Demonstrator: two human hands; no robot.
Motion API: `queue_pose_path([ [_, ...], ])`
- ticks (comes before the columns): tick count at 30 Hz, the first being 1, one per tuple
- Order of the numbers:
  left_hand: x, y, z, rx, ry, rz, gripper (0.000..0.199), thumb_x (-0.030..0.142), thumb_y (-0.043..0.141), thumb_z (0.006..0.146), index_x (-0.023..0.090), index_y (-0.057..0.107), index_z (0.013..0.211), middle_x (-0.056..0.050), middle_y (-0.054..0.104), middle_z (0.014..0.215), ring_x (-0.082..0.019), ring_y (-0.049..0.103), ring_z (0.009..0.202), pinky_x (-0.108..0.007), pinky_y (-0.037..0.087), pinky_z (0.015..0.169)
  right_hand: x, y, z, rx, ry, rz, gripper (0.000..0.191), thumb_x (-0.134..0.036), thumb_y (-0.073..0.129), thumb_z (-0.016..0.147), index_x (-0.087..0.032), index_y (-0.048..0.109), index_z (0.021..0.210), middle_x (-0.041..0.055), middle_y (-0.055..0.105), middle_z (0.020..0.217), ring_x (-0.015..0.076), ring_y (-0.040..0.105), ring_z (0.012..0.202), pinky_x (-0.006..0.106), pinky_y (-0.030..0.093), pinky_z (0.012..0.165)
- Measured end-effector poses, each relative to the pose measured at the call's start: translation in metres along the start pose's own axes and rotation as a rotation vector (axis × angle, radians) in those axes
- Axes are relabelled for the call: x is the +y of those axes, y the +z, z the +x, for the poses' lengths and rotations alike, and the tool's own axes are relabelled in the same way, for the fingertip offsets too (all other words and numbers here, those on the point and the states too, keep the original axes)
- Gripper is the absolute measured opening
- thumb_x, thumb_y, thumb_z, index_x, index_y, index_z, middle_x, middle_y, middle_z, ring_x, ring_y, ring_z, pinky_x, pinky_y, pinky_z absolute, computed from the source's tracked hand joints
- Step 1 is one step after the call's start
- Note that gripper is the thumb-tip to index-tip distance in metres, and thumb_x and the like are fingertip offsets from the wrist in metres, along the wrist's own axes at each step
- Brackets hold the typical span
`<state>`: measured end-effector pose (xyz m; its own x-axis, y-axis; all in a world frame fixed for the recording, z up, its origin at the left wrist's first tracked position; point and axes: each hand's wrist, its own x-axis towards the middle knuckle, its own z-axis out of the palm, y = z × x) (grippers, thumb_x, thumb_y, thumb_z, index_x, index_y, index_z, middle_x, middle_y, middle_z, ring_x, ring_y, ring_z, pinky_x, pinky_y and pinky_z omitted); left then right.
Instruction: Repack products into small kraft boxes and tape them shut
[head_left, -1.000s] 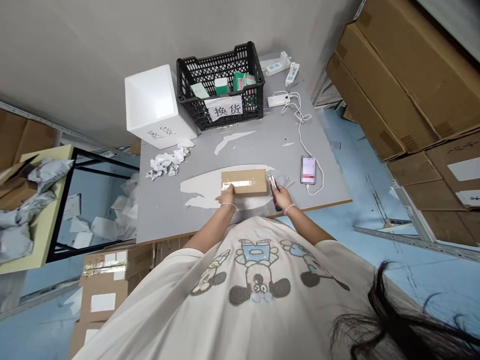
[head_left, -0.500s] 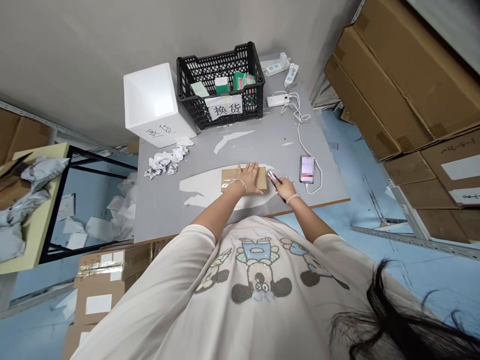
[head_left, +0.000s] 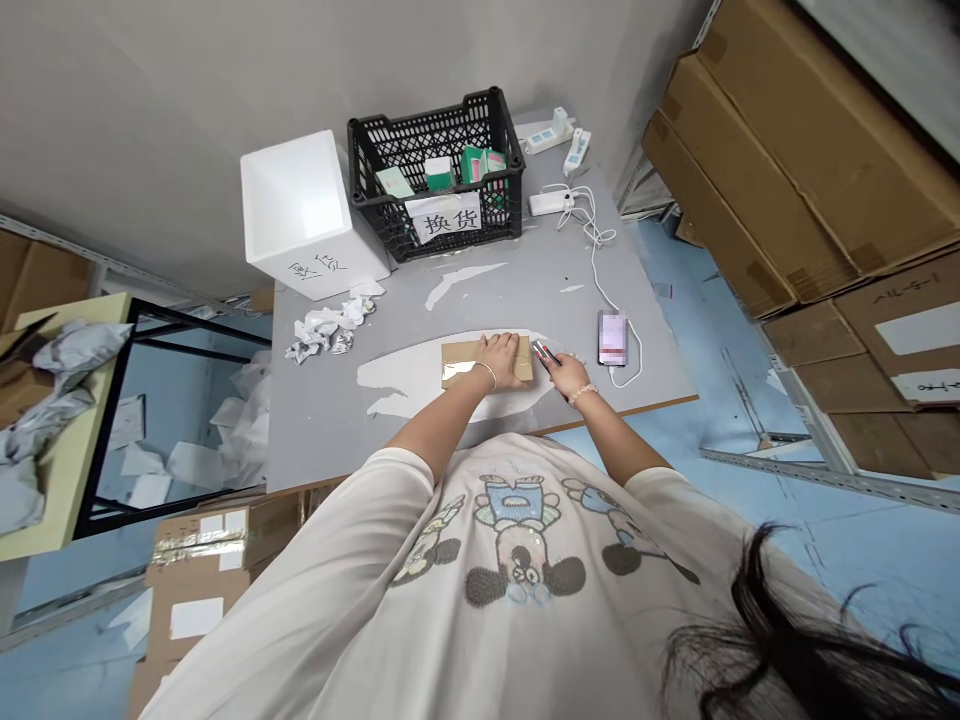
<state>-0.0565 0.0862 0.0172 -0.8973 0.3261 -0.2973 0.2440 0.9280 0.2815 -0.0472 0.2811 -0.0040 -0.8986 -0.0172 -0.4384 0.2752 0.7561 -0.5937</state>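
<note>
A small brown cardboard box (head_left: 454,357) with shiny tape on its left part lies near the front edge of the grey table. My left hand (head_left: 501,360) is over its top, fingers drawn in at the far edge and thumb towards the near side, holding it down. Just right of the box, my right hand (head_left: 570,377) is closed round a black and red utility knife (head_left: 549,354). Its metal front end points up and left, close to the box's right end. Whether the tip touches the box is hard to make out.
A phone (head_left: 613,338) on a white cable lies to the right. Behind stand a black crate (head_left: 435,240) with small green boxes, a white foam box (head_left: 300,215) and power strips (head_left: 549,137). Crumpled paper (head_left: 322,330) is at left. Large cartons (head_left: 795,170) are stacked at right.
The fingers of my left hand have drawn in and bent over the box's far edge, where they lay spread before. The right hand and knife have hardly moved; the view has shifted slightly.
</note>
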Motion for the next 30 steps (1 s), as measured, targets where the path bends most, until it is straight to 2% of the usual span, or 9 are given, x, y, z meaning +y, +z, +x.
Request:
queue_pose_path([
  [14, 0.0, 0.002, -0.001, 0.015, -0.004, -0.005, 0.117, 0.065, 0.076, 0.053, 0.021, 0.026, 0.149, -0.016, 0.04, 0.147, -0.04, 0.034, 0.135, -0.055, 0.011, 0.118, -0.001, -0.001, -0.005, -0.037, -0.082, -0.078, 0.036, -0.047, 0.045, 0.096, -0.019, 0.068, 0.097, 0.0073, 0.071, 0.075, 0.0195, 0.064, 0.072, 0.026, 0.04, 0.063],
  [19, 0.002, 0.003, -0.002, 0.02, -0.004, -0.003, 0.117, 0.063, 0.076, 0.053, 0.02, 0.026, 0.148, -0.017, 0.041, 0.145, -0.039, 0.035, 0.134, -0.056, 0.011, 0.117, 0.005, -0.01, -0.003, -0.087, -0.117, -0.18, 0.037, -0.049, 0.046, 0.096, -0.019, 0.067, 0.099, 0.0106, 0.072, 0.085, 0.0218, 0.065, 0.078, 0.027, 0.039, 0.064],
  [23, 0.003, 0.001, -0.004, 0.015, 0.002, -0.01, 0.116, 0.063, 0.076, 0.052, 0.019, 0.026, 0.148, -0.017, 0.041, 0.144, -0.039, 0.035, 0.132, -0.057, 0.011, 0.116, 0.005, -0.012, -0.007, -0.061, -0.157, -0.287, 0.034, -0.046, 0.047, 0.096, -0.018, 0.067, 0.101, 0.0134, 0.071, 0.094, 0.0252, 0.065, 0.086, 0.028, 0.038, 0.066],
  [30, 0.004, -0.001, -0.004, 0.027, -0.015, -0.009, 0.114, 0.064, 0.076, 0.053, 0.02, 0.029, 0.147, -0.016, 0.043, 0.144, -0.039, 0.038, 0.131, -0.054, 0.014, 0.116, 0.009, -0.005, -0.014, -0.028, -0.151, -0.329, 0.034, -0.045, 0.044, 0.098, -0.019, 0.065, 0.106, 0.012, 0.071, 0.092, 0.0254, 0.064, 0.086, 0.029, 0.039, 0.067],
])
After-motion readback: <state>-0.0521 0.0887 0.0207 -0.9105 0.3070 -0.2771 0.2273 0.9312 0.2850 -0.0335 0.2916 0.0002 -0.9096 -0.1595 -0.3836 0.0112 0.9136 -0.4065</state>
